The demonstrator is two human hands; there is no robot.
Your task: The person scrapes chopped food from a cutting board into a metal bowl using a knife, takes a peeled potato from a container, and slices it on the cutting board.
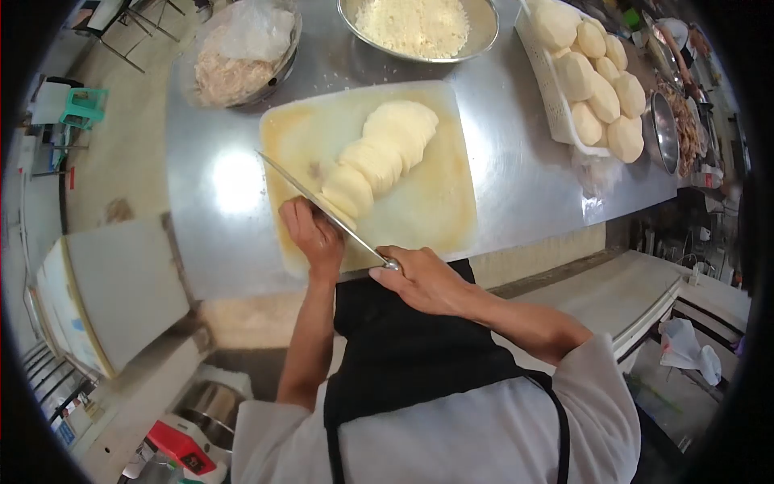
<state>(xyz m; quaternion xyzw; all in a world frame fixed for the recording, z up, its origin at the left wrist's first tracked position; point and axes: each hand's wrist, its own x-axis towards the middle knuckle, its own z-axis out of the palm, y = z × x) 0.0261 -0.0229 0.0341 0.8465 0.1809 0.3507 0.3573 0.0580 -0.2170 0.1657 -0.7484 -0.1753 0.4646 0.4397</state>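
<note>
My right hand [426,280] is closed round the handle of a long knife [310,196], whose blade slants up and left over the cutting board [447,194]. Beside the blade, on the near left part of the board, my left hand [314,236] has its fingers curled and pressed together. Whatever lies under those fingers is hidden. Just beyond the blade, overlapping slices of peeled potato [375,161] run in a fanned row toward the far right of the board. The nearest slices touch or almost touch the blade; I cannot tell which.
A bowl of pale shreds [415,28] stands behind the board. At the back left is a bowl of stringy food [230,81] with a plastic bag on it. A white basket [556,113] of peeled potatoes stands right, with a metal bowl [663,133] beyond. The steel table [214,258] ends near my apron.
</note>
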